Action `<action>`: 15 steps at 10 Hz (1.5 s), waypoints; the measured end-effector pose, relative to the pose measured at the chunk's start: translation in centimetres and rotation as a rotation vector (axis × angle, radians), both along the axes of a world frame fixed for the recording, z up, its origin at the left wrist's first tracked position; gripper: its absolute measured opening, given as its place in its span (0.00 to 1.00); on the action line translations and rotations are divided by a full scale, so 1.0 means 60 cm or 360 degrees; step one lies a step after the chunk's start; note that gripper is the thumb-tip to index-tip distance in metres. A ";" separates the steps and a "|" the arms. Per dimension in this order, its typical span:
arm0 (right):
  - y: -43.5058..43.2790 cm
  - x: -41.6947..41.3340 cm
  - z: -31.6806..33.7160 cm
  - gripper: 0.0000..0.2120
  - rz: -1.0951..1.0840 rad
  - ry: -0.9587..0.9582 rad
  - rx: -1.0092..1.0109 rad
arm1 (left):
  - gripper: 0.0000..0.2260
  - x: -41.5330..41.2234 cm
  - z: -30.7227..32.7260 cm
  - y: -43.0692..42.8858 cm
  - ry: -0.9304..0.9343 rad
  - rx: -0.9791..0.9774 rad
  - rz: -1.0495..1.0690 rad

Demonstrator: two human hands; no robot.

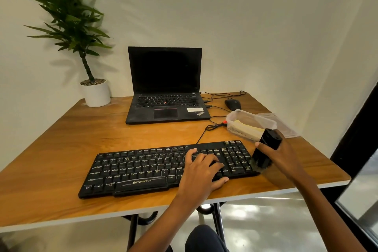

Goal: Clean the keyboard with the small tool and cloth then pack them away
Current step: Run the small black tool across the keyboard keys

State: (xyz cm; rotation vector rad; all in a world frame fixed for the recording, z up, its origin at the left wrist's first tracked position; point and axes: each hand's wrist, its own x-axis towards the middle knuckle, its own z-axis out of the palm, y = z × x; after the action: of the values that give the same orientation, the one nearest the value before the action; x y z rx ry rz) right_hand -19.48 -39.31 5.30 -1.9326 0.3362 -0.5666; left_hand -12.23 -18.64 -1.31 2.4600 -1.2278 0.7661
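**Keyboard cleaning, items in view**

- keyboard [143, 168]: black, wired, lying flat. Every place below is given from it.
- left hand [199, 172]: grip slack and holding nothing. The fingers lie straight and spread on the keys just left of the number pad, probably to steady the board against sliding.
- right hand [280, 155]: grip closed round the small tool [266, 149], a black cylindrical brush. It is tilted, with the bristles [257, 164] down at the keyboard's right end, an angle suited to sweeping between keys.
- plastic container [232, 124]: clear and open, just behind the keyboard's right end. The yellow cloth [248, 128] lies inside, not yet taken out. The lid [286, 129] sits beyond, likely kept close for packing.
- laptop [165, 88]: open with a dark screen, well behind the keyboard.
- mouse [233, 104]: behind the keyboard, to the right.
- potted plant [97, 93]: far behind, to the left.
- table [61, 139]: wood-grain top, pale edge, dark metal legs.
- Room: pale walls meet in a corner behind the table. A light glossy floor [255, 221] shows below.
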 end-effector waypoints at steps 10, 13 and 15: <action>0.004 0.002 -0.014 0.22 0.0086 -0.0004 0.0183 | 0.20 -0.001 0.002 0.001 0.0019 -0.0031 -0.0019; -0.002 -0.009 -0.015 0.20 -0.0003 -0.0044 0.0057 | 0.20 -0.002 0.002 0.002 0.0010 -0.0039 -0.0023; 0.008 -0.005 -0.015 0.20 -0.0050 -0.0063 -0.0066 | 0.20 -0.002 0.004 0.003 0.0018 -0.0034 -0.0022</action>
State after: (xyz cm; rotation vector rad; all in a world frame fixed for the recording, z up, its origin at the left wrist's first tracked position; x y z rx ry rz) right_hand -19.80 -38.81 4.43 -1.9559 0.3324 -0.6363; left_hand -12.36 -18.48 -1.08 2.4330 -1.2255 0.7565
